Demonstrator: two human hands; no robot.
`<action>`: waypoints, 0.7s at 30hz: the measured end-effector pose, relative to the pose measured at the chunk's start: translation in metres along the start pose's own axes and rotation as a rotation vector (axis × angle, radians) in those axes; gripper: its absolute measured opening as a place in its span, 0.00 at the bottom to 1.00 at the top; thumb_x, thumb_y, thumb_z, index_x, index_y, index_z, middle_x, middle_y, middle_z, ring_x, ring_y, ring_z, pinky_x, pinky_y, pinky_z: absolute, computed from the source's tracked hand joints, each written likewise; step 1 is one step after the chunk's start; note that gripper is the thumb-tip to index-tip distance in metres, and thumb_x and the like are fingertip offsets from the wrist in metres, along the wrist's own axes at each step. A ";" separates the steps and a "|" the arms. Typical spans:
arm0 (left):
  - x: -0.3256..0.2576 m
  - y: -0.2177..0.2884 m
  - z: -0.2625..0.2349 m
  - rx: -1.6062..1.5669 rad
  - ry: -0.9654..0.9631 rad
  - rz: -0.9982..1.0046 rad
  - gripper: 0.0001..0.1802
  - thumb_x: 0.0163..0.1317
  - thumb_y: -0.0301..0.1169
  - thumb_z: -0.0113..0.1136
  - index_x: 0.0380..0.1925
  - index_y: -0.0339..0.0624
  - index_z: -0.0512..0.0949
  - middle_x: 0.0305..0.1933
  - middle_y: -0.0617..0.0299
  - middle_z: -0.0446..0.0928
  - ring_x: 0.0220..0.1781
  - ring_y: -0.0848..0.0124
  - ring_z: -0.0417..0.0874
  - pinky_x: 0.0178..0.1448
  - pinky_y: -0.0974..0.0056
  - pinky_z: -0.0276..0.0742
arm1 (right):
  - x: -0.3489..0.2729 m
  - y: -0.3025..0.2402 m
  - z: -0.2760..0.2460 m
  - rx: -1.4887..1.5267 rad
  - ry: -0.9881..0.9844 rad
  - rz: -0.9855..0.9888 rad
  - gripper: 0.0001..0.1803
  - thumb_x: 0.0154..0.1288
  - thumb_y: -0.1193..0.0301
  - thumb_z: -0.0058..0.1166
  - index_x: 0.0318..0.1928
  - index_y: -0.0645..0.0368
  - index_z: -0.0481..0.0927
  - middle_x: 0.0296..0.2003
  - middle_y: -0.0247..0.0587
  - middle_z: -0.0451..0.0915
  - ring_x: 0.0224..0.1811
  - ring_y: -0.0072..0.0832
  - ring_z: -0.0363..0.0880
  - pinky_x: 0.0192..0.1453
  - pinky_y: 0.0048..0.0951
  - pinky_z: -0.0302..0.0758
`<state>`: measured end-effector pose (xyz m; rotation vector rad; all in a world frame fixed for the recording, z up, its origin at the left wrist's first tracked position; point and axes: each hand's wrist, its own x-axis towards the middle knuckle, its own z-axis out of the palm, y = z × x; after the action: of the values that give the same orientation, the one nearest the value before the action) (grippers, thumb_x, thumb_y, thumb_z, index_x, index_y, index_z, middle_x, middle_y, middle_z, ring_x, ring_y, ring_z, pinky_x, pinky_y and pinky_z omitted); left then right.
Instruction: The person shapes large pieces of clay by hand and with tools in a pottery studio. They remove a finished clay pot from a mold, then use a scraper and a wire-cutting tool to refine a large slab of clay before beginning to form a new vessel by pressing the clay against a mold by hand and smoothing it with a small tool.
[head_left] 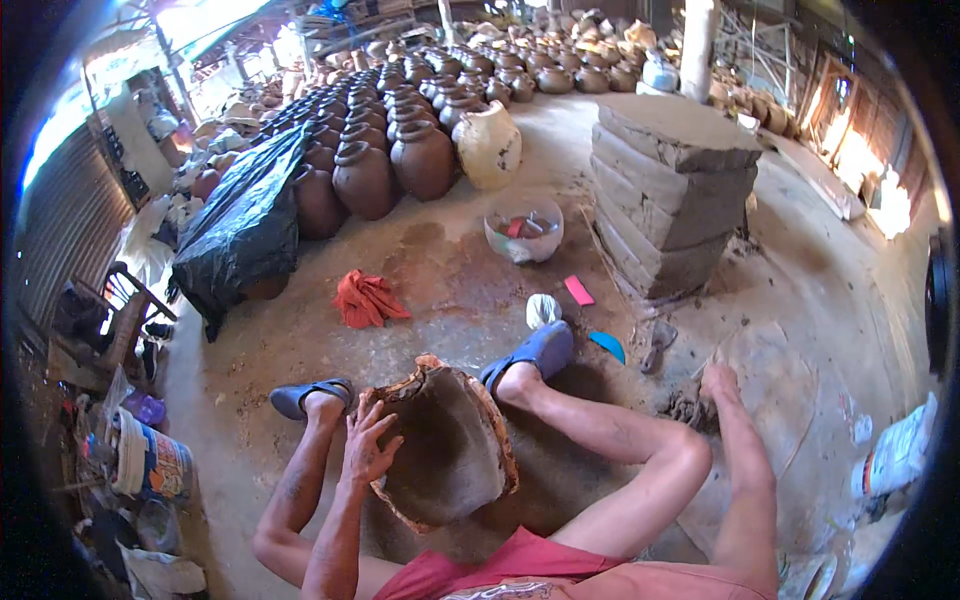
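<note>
A rough, unfinished clay pot lies tilted between my knees, its wide mouth facing me. My left hand rests with spread fingers on the pot's left rim. My right hand reaches out to the right, down onto a dark lump of clay on the floor; its fingers are pressed into the clay and mostly hidden. My feet wear blue sandals on either side of the pot.
A tall stack of grey clay slabs stands ahead right. Rows of brown pots fill the back, some under black plastic. A plastic bowl, an orange rag, pink and blue scrapers lie on the floor. Buckets stand at left.
</note>
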<state>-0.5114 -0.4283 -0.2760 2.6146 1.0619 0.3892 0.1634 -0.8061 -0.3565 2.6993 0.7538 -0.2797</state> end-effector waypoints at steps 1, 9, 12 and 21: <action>-0.002 -0.001 0.000 -0.004 0.020 -0.005 0.26 0.58 0.37 0.75 0.58 0.48 0.85 0.78 0.47 0.66 0.86 0.48 0.51 0.82 0.33 0.52 | 0.004 -0.005 -0.005 -0.028 -0.079 0.006 0.20 0.49 0.67 0.67 0.46 0.53 0.91 0.49 0.49 0.89 0.52 0.47 0.88 0.55 0.46 0.85; -0.015 0.004 -0.007 -0.276 0.096 -0.002 0.24 0.60 0.33 0.73 0.58 0.47 0.85 0.75 0.46 0.71 0.82 0.44 0.60 0.80 0.47 0.64 | 0.001 -0.012 -0.001 -0.006 -0.174 0.215 0.27 0.50 0.59 0.70 0.53 0.52 0.89 0.56 0.46 0.86 0.59 0.42 0.85 0.60 0.43 0.83; -0.027 -0.007 -0.008 -0.305 0.104 -0.081 0.23 0.61 0.31 0.72 0.58 0.47 0.85 0.74 0.46 0.72 0.82 0.45 0.60 0.80 0.47 0.64 | 0.011 -0.020 0.008 0.089 -0.053 0.217 0.33 0.51 0.51 0.73 0.55 0.55 0.88 0.59 0.46 0.85 0.61 0.41 0.85 0.63 0.43 0.82; -0.039 0.005 -0.012 -0.431 0.186 -0.067 0.22 0.62 0.28 0.71 0.58 0.45 0.84 0.71 0.47 0.76 0.77 0.46 0.69 0.77 0.48 0.69 | 0.043 -0.031 0.031 -0.003 -0.039 0.169 0.27 0.57 0.52 0.73 0.53 0.54 0.89 0.57 0.46 0.86 0.61 0.37 0.85 0.60 0.43 0.85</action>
<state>-0.5394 -0.4571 -0.2681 2.1875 0.9877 0.7650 0.1799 -0.7718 -0.4050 2.7255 0.5107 -0.2885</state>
